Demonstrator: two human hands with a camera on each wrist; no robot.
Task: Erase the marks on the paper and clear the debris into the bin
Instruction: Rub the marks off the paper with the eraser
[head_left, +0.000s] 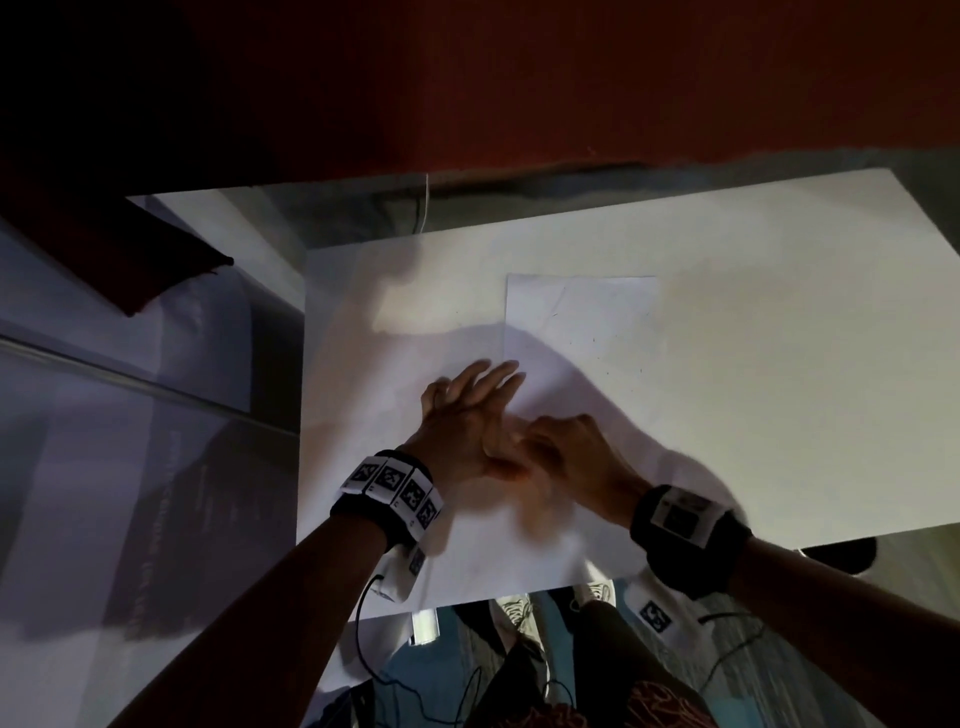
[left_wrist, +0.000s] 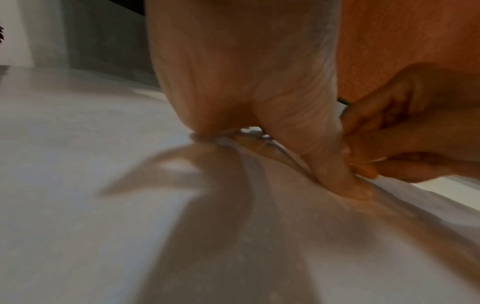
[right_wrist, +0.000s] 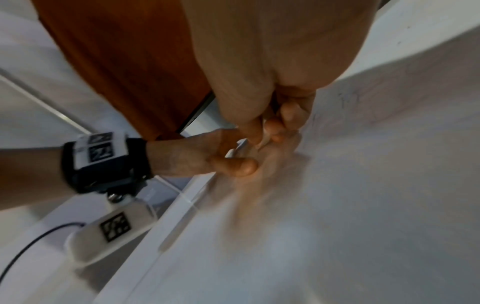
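White laminate made up the broad rectangular table top (head_left: 779, 364) on which both hands met, near its front-left part. Beyond the hands, past the table's far edge, ran a dark red wall (head_left: 571, 78); to the left of the grip lay a grey glossy floor with a pale metal strip (head_left: 130, 384) and a dark red slab (head_left: 145, 260) jutting in over it. Below the grip, past the table's near edge, a pair of pale shoes (head_left: 519, 610) stood on the floor among thin black cables (head_left: 363, 623).

The white rectangular sheet of paper (head_left: 582, 322) lay flat on the table just beyond and to the right of the hands, its near corner under the shadow of the arms; a few small dark specks (head_left: 592, 340) dotted it.

The left hand (head_left: 467, 415) rested palm down with its fingers stretched straight toward the sheet's near left corner, the thumb (left_wrist: 345, 185) pressed onto the surface. The right hand (head_left: 566, 447) sat just right of it, touching it, fingers curled and pinched together on a small whitish piece (right_wrist: 240, 147), which may have been an eraser; blur kept it from being certain. That piece lay between the right fingertips (right_wrist: 255, 131) and the left thumb. Each wrist carried a black band with square black-and-white markers (head_left: 395, 488).

No bin showed in any view.
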